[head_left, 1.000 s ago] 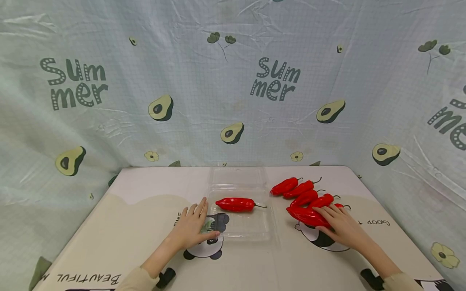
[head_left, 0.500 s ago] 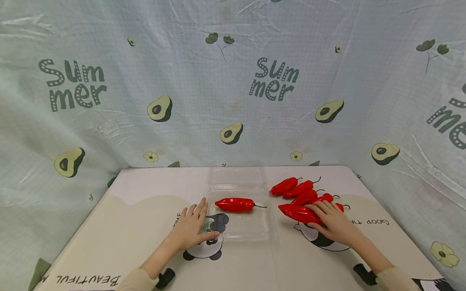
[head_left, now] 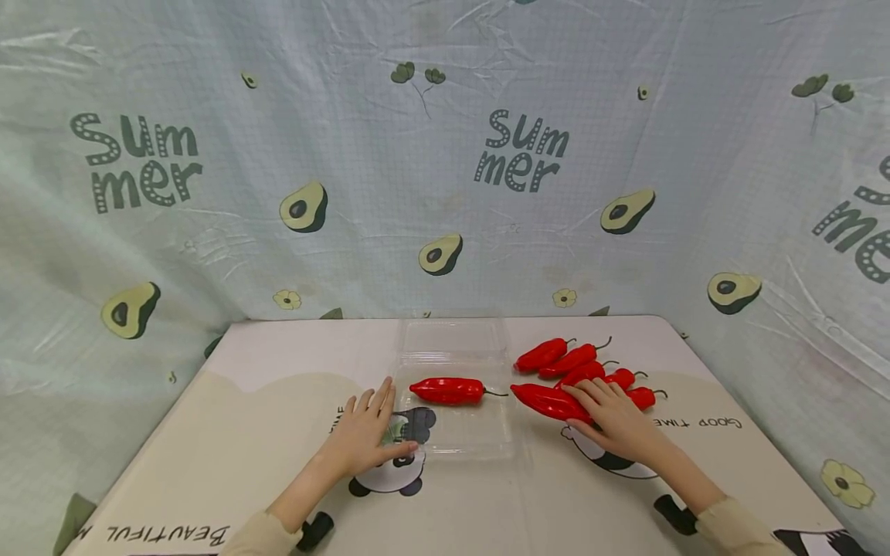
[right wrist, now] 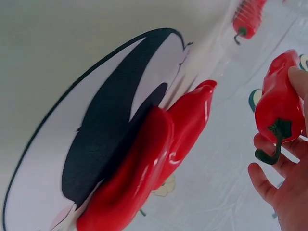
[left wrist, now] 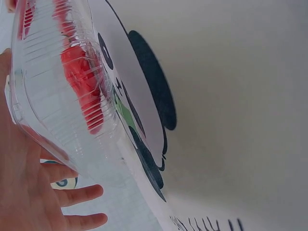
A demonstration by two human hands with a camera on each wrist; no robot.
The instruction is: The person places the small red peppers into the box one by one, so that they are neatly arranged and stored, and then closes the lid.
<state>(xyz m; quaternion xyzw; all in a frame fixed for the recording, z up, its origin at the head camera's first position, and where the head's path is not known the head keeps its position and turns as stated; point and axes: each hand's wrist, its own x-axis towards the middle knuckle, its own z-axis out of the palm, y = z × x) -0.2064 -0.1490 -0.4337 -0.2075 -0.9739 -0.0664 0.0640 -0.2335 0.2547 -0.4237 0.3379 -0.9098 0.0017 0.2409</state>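
Note:
My right hand point(head_left: 619, 421) grips a red chili pepper point(head_left: 549, 400) by its stem half, tip pointing left. In the right wrist view the held pepper point(right wrist: 280, 103) is off the table, its green stem hanging toward the palm. A clear plastic box point(head_left: 466, 442) lies with its lid folded back, and one red pepper point(head_left: 448, 391) rests inside, stem to the right. On the box's left edge rests my left hand point(head_left: 361, 440), fingers spread; the left wrist view shows them by the box's wall point(left wrist: 36, 103).
Several more red peppers point(head_left: 573, 361) lie in a loose group right of the box, partly behind the right hand. The lid point(head_left: 455, 337) reaches toward the table's point(head_left: 278, 432) far edge. A printed cloth point(head_left: 375, 139) hangs behind and at both sides.
My right hand has carried its pepper left, away from the group and toward the box. The left hand and the pepper in the box stay put.

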